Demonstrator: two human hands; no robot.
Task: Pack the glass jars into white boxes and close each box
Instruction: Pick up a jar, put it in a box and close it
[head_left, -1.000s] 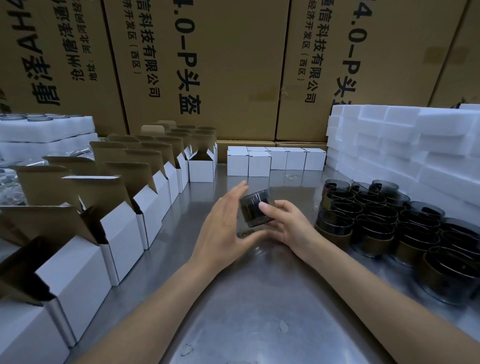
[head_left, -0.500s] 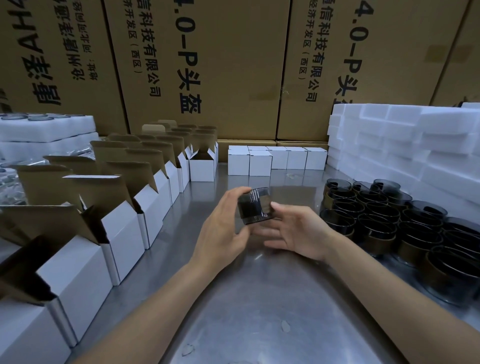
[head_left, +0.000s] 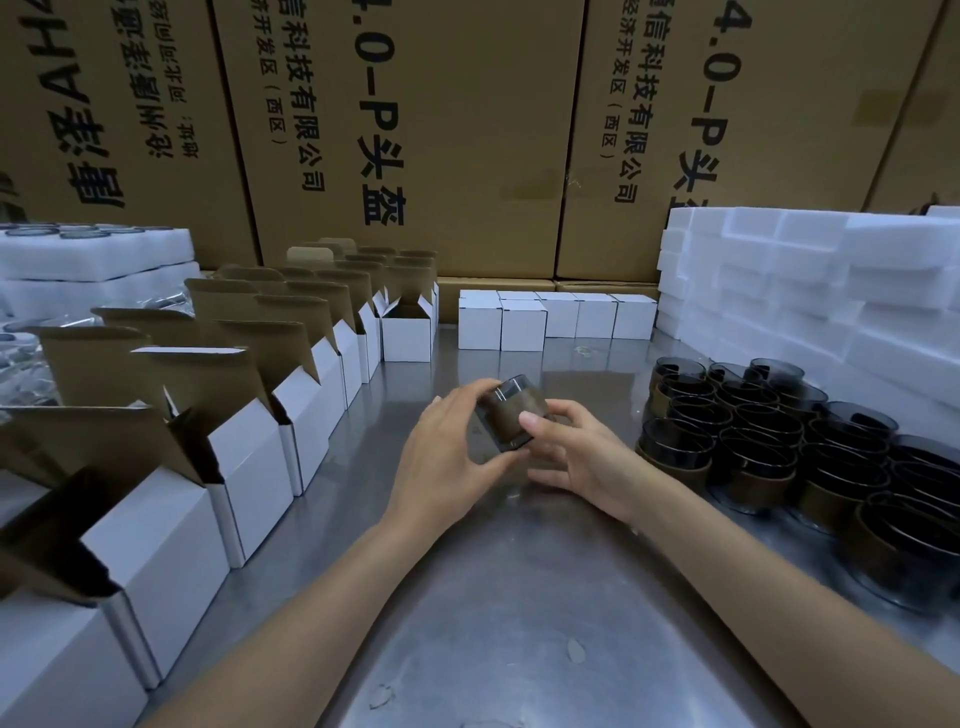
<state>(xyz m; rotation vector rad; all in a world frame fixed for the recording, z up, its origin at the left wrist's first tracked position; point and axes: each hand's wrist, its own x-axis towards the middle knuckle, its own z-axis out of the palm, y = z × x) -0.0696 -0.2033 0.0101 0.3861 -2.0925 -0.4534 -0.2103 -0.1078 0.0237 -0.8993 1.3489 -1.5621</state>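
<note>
1. The left hand (head_left: 441, 457) sits near the centre of the frame, its fingers and thumb curled around the left side of a small dark smoked-glass jar (head_left: 511, 413) with a brown band round it.
2. The right hand (head_left: 582, 457) grips the same jar from the right, thumb pressed on its near face and fingers curled underneath; the jar is tilted and held just above the shiny steel table (head_left: 519, 597).
3. Right of the hands, a cluster of matching dark glass jars (head_left: 753, 441) stands upright and packed close together on the table, running toward the lower right of the frame.
4. Left of the hands, a row of open white cardboard boxes (head_left: 249, 457) with raised brown flaps runs from the lower left corner up toward the middle.
5. Beyond the hands, at the middle of the frame, a short row of closed white boxes (head_left: 550, 317) stands against the back.
6. Stacked white foam blocks (head_left: 831, 275) fill the right, and white foam trays (head_left: 93, 260) lie at the left edge.
7. Large brown printed cartons (head_left: 467, 130) form the wall across the top.
</note>
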